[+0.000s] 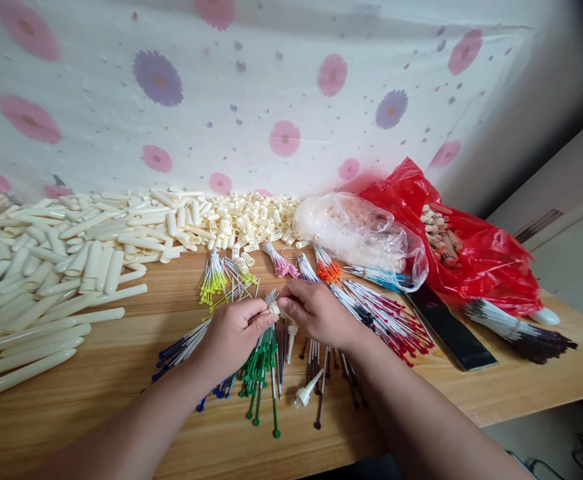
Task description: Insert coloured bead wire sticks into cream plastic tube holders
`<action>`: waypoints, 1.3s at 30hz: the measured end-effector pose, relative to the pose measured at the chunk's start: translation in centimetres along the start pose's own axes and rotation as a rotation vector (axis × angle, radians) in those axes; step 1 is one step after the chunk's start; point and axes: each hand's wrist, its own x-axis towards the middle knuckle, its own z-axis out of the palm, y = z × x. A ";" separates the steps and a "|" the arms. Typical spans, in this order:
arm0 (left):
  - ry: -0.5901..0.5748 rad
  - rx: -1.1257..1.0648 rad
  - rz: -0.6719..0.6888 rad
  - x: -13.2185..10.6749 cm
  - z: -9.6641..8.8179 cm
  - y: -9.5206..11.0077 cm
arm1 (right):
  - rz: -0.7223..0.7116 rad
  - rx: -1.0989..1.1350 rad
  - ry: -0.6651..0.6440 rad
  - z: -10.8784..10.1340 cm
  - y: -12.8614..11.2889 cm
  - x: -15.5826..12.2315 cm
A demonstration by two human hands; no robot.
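Two bare forearms reach in from the bottom edge, the left one [171, 407] and the right one [411, 387], over a wood-grain surface [171, 440]. The left hand [234, 333] and right hand [318, 312] meet near the middle: the left thumb and index finger pinch a small cream plastic piece [274, 308], and the right fingertips close in at its other side; whether they grip it too, I cannot tell. The piece sits above a fan of thin white sticks with green ends [261, 360]. Just right of these, below the right hand, lies a cream cone-shaped fitting [308, 390]. Sticks with red ends [396, 317] spread beyond the right wrist. Farther back, cream plastic tubes [91, 263] heap up at left, beside short slotted cream rings [256, 217]. At right, a clear plastic bag [361, 230] rests against a red plastic bag [491, 260].
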 end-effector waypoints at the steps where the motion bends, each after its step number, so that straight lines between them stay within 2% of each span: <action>1: -0.010 -0.010 -0.005 0.0 0.1 0.0 | -0.025 0.010 0.001 0.0 -0.1 0.0; 4: -0.021 -0.010 -0.008 -0.1 0.4 0.0 | -0.045 0.022 -0.010 0.2 -0.3 0.1; 8: 0.052 0.085 0.004 -0.4 1.0 0.1 | 0.130 0.034 -0.001 0.2 -0.1 0.3; 11: -0.003 0.065 -0.034 -0.3 1.2 0.1 | 0.240 -0.014 -0.132 -0.8 0.8 0.5; 14: -0.014 -0.110 -0.092 0.0 1.1 -0.1 | 0.294 -0.166 -0.302 -1.7 1.9 0.8; 18: 0.069 -0.561 -0.206 0.4 0.8 -0.2 | 0.368 -0.290 -0.331 -2.3 2.8 1.5; 21: 0.083 -0.856 -0.340 0.6 0.4 0.2 | 0.454 -0.405 -0.199 -5.1 4.0 1.8; 24: 0.135 -1.057 -0.390 0.7 -0.1 0.6 | 0.606 -0.606 0.033 -10.1 6.6 1.6; 25: 0.152 -1.113 -0.394 0.6 -0.3 0.7 | 0.656 -0.668 0.075 -11.7 7.6 1.4; 28: 0.172 -1.226 -0.401 0.6 -0.5 0.7 | 0.729 -0.779 0.079 -15.0 10.7 1.0; 33: 0.170 -1.285 -0.442 0.7 -0.3 0.2 | 0.694 -0.835 -0.003 -15.9 13.9 1.5; 37: 0.181 -1.306 -0.468 0.8 -0.4 0.2 | 0.663 -0.775 -0.138 -16.4 15.0 1.6; 39: 0.177 -1.304 -0.477 0.8 -0.4 0.3 | 0.616 -0.759 -0.126 -16.6 15.3 1.6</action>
